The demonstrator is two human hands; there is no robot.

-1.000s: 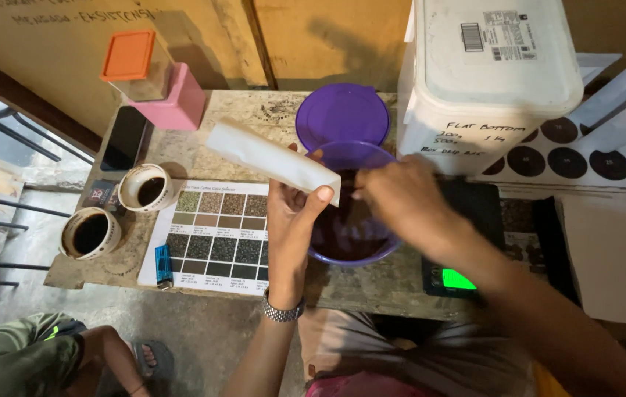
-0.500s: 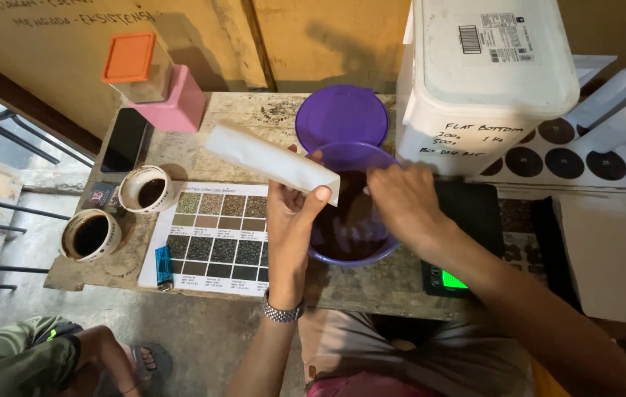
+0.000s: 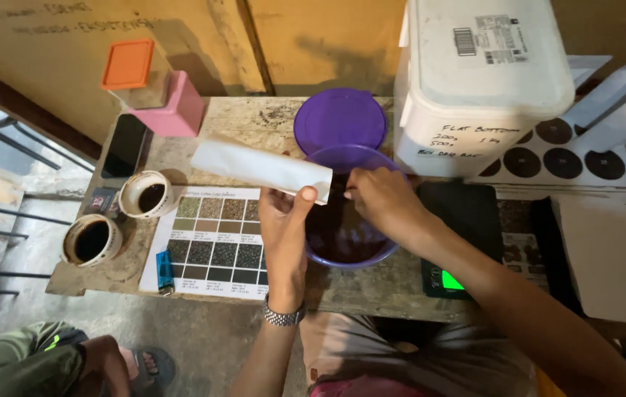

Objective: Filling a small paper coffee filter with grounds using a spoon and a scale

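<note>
- Your left hand [image 3: 285, 220] pinches the white pouch [image 3: 261, 167] by its mouth end, fingers closed on it, keeping the opening right over the purple bowl [image 3: 349, 213] so anything falling lands back inside.
- Your right hand [image 3: 383, 202] dips into the bowl, fingers curled; I cannot tell what it grips.
- The pouch looks flat, long and matte white, slanting up-left over the colour chart [image 3: 213, 239].

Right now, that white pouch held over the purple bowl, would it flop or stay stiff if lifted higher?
The white pouch sticks out sideways from the left hand without drooping, so it is probably fairly stiff. It looks flat, so likely light. Its smooth surface might be slippery.
</note>
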